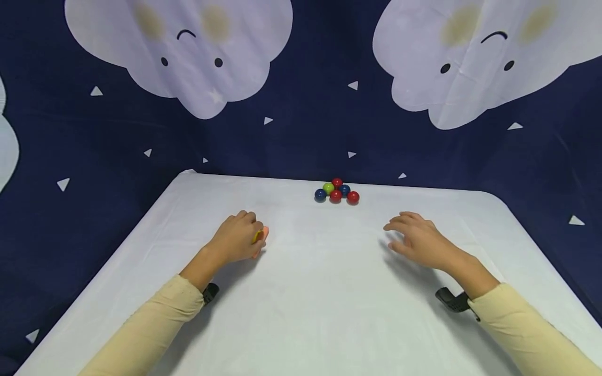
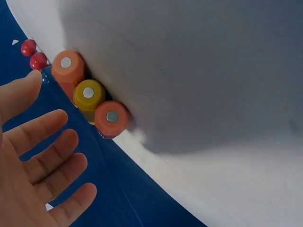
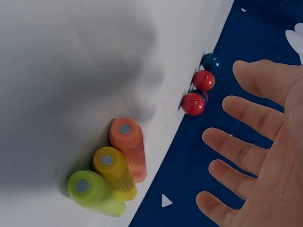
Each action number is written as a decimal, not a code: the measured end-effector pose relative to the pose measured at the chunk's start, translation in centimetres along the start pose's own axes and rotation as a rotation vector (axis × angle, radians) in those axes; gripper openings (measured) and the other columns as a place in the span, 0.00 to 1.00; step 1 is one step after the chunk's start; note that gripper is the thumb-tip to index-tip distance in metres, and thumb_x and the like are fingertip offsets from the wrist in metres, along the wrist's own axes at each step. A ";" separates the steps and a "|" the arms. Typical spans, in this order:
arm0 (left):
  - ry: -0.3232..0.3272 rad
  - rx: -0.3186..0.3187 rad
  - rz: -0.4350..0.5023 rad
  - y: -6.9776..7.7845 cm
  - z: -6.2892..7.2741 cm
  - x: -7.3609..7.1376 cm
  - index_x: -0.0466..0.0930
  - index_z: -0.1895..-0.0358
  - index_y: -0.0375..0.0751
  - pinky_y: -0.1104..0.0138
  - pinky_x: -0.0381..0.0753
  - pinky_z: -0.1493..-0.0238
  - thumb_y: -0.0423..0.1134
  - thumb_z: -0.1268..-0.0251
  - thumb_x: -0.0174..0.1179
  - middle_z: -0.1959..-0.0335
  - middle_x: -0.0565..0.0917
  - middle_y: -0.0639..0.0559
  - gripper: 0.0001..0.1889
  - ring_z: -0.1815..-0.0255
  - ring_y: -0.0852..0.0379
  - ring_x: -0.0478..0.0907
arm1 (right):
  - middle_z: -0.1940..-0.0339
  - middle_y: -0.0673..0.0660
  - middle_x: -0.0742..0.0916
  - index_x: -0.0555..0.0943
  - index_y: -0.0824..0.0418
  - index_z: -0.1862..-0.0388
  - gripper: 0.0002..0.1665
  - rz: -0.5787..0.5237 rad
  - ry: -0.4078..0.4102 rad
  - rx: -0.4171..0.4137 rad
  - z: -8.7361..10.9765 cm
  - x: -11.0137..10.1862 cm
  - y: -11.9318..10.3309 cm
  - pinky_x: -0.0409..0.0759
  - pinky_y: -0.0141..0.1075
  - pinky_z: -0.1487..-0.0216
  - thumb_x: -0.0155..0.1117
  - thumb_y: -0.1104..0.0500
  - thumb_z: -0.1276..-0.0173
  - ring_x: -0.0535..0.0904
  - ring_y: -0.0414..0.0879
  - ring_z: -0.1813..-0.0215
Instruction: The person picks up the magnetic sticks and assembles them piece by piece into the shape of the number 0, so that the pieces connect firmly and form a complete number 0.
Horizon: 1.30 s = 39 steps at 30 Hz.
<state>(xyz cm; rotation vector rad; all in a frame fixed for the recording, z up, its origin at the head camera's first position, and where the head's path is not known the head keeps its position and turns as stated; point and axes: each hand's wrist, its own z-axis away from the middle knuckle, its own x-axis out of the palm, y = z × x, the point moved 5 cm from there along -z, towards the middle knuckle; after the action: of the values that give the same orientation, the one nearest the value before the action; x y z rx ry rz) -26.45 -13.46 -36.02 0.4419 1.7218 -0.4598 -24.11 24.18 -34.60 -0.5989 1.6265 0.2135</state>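
My left hand (image 1: pixel 239 236) is at the left of the white table, partly covering a bundle of short plastic rods with round metal discs on their ends. An orange rod (image 1: pixel 264 233) and a yellow rod (image 1: pixel 257 236) peek out past its thumb in the head view. In the left wrist view its fingers (image 2: pixel 52 146) are spread, apart from the orange and yellow rods. The right wrist view shows an orange rod (image 3: pixel 131 149), a yellow rod (image 3: pixel 113 170) and a lime-green rod (image 3: pixel 94 190) side by side. My right hand (image 1: pixel 416 237) hovers over the table's right side, fingers extended and holding nothing.
Near the table's back edge sits a cluster of glossy balls: red (image 1: pixel 352 198), dark blue (image 1: pixel 320 195) and lime green (image 1: pixel 328 188). A white cloth (image 1: pixel 320 292) covers the table. Behind hangs a navy curtain (image 1: pixel 310 141) with cloud prints.
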 end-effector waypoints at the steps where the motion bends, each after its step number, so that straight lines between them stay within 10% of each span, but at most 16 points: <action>1: -0.007 -0.005 -0.004 0.0 0.0 0.1 0.82 0.67 0.42 0.60 0.73 0.69 0.45 0.39 0.64 0.71 0.76 0.50 0.10 0.69 0.52 0.70 | 0.40 0.65 0.82 0.82 0.60 0.45 0.20 0.003 -0.002 0.001 0.1 0.1 0.0 0.69 0.69 0.44 0.67 0.57 0.35 0.68 0.68 0.30; 18: -0.136 -0.113 0.056 0.8 -0.6 1.6 0.70 0.85 0.46 0.60 0.74 0.76 0.44 0.33 0.58 0.82 0.75 0.49 0.20 0.76 0.52 0.74 | 0.40 0.65 0.82 0.82 0.58 0.44 0.22 0.090 0.003 -0.018 0.8 -0.1 0.6 0.72 0.64 0.48 0.69 0.55 0.36 0.70 0.66 0.33; 39: -0.169 -0.041 0.079 3.2 -2.6 1.9 0.85 0.68 0.43 0.62 0.75 0.66 0.37 0.38 0.65 0.70 0.81 0.51 0.03 0.67 0.54 0.72 | 0.38 0.68 0.80 0.82 0.59 0.43 0.21 0.074 -0.049 0.007 -1.2 0.7 1.1 0.72 0.65 0.46 0.67 0.56 0.36 0.70 0.67 0.33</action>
<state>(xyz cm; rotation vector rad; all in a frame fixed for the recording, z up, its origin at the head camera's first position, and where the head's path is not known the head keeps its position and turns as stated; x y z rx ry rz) -27.32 -9.24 -37.65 0.4283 1.5427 -0.3929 -25.68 24.37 -35.35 -0.5255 1.6031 0.2748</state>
